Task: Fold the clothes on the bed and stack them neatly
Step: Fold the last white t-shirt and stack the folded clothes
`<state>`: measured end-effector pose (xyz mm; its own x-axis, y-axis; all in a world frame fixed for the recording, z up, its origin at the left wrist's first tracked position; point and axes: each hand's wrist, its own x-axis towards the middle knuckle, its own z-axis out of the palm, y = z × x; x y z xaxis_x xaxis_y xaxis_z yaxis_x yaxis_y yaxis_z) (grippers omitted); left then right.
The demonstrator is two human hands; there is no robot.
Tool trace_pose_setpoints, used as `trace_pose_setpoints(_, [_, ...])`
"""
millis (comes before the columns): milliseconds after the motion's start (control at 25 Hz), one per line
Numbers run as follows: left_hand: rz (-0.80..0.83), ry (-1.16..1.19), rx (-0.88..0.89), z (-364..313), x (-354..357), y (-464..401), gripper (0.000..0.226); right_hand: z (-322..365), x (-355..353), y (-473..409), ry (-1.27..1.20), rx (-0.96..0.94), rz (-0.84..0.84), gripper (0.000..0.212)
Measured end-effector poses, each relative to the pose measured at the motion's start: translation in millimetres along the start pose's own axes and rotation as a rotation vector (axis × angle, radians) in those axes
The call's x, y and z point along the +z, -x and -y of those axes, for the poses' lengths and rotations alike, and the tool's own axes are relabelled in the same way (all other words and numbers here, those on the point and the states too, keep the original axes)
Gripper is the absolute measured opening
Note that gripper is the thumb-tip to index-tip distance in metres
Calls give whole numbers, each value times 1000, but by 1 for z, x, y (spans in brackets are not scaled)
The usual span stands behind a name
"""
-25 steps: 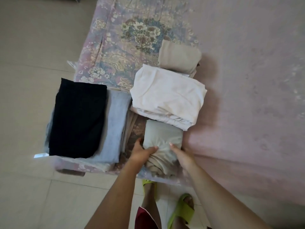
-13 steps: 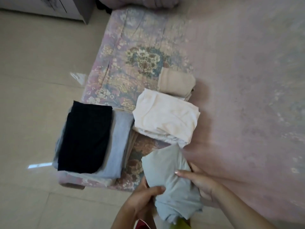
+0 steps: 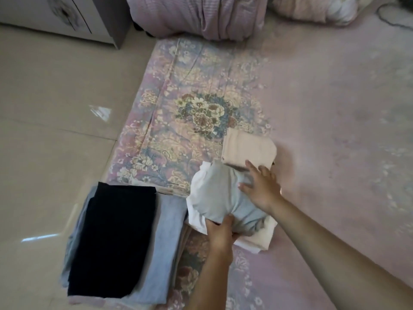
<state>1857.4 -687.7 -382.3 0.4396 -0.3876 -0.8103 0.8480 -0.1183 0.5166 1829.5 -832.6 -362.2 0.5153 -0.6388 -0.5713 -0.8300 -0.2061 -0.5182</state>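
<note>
The single head view is looking steeply down from above the bed (image 3: 324,108); it is facing forward over its near corner, close to both hands; tiled floor (image 3: 44,130) is filling the left.

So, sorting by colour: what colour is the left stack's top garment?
Black, clearest in the head view.

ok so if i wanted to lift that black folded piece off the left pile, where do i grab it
Take the black folded garment by its long right edge, coming from the right: that edge lies on the wider light blue garment beneath, so fingers can probably slide under there. Its left side overhangs near the bed edge.
</note>
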Motion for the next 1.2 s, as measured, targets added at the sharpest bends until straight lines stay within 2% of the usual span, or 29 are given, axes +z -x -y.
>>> trace_pose_setpoints(80, [-169,-136,-1,6,2,-1,51,-13,35,4,159,31,13,69])
trace_pose_setpoints(120, [-280,-287,70,8,1,1,56,-20,48,10,176,-11,-28,68])
trace_pose_setpoints(160, [-386,-497,230,6,0,3,61,-25,57,16,206,-85,-116,67])
trace_pose_setpoints(200, [-453,-758,489,3,-3,2,64,-30,61,20,264,-153,-191,65])
trace_pose_setpoints(240, [-430,-1005,770,1,-8,-3,63,-36,65,25,315,-200,-217,64])
trace_pose_setpoints(280, [-314,-1220,1012,-6,-12,-12,59,-42,68,31,335,-220,-189,64])
trace_pose_setpoints(320, [-169,-1414,1197,-14,-14,-22,54,-48,69,36,343,-223,-164,65])
trace_pose_setpoints(360, [-55,-1591,1301,-18,-18,-31,50,-56,70,41,355,-227,-164,66])
trace_pose_setpoints(440, [41,-1870,1302,-20,-23,-43,48,-68,67,45,474,-250,-226,66])
trace_pose_setpoints(520, [89,-1918,1236,-20,-29,-46,56,-67,67,47,629,-362,-311,63])
trace_pose_setpoints(600, [114,-1756,1209,-20,-41,-41,55,-65,78,49,587,-564,-411,51])
trace_pose_setpoints(680, [-71,-1465,1138,-10,-54,-29,45,-61,89,56,488,-653,-413,54])
trace_pose_setpoints(760, [-358,-992,814,20,-60,-5,46,-60,89,62,483,-616,-312,79])
trace_pose_setpoints(800, [-405,-676,567,31,-53,4,48,-62,86,61,499,-589,-236,89])
trace_pose_setpoints(880, [-323,-176,121,48,-38,3,44,-67,82,54,535,-522,-97,103])
trace_pose_setpoints(920, [-261,-43,44,53,-32,-3,39,-69,80,49,553,-511,-32,106])
trace_pose_setpoints(1080, [-28,265,252,63,-14,-21,39,-82,70,29,530,-524,92,109])
trace_pose_setpoints(1200, [7,335,248,63,-12,-25,39,-87,68,23,497,-538,114,109])
